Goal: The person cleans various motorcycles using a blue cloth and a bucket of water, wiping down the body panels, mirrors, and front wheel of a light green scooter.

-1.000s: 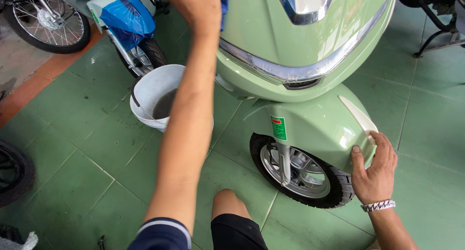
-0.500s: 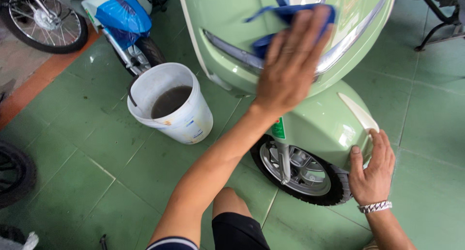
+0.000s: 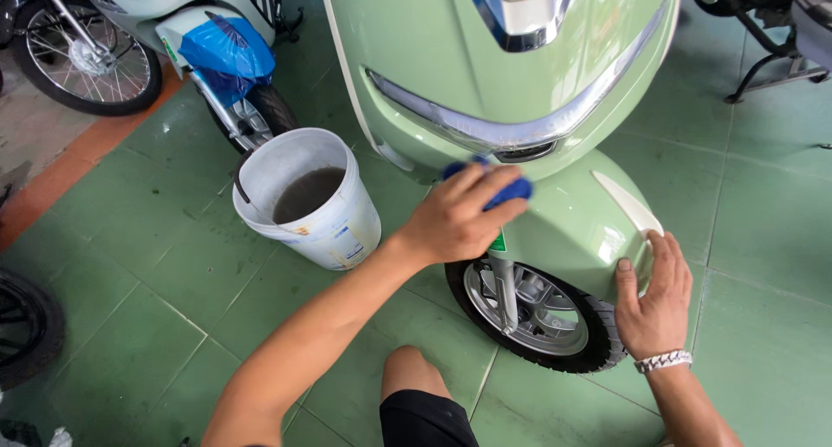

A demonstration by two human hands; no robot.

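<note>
Green floor tiles surround the left hand (image 3: 455, 217) gripping a blue cloth (image 3: 507, 190) against the fender (image 3: 563, 230), right hand (image 3: 654, 300) spread flat alongside.

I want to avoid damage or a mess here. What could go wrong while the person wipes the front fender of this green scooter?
1. The white bucket of murky water stands close beside the left hand; the forearm might knock it over.
2. The blue cloth may carry grit from that water and scratch the green fender.
3. The right hand rests at the fender edge above the front tyre; fingers could be pinched if the wheel rolls.
</note>
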